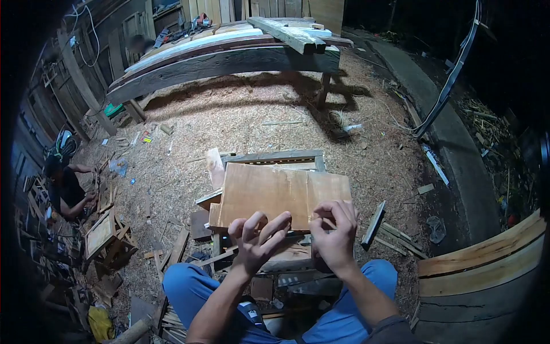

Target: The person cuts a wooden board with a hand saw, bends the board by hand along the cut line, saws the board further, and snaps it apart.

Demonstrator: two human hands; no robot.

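Note:
A wide, flat wooden board (pixel 263 192) lies in front of me over a low wooden frame (pixel 275 155). A line crosses it right of the middle, and the part to its right (pixel 329 186) looks lighter. My left hand (pixel 258 238) is at the board's near edge, fingers spread and slightly bent, with nothing in them. At the near edge to the right is my right hand (pixel 335 232), its fingers curled and thumb drawn in as in a pinch. Whatever its fingertips hold, if anything, is too small to make out.
A long wooden workbench (pixel 229 60) with planks and tools stands at the back. On the left a person (pixel 69 186) sits near a small wooden frame (pixel 100 235). Long planks (pixel 487 264) lie at right. Wood scraps (pixel 395 235) and shavings cover the ground.

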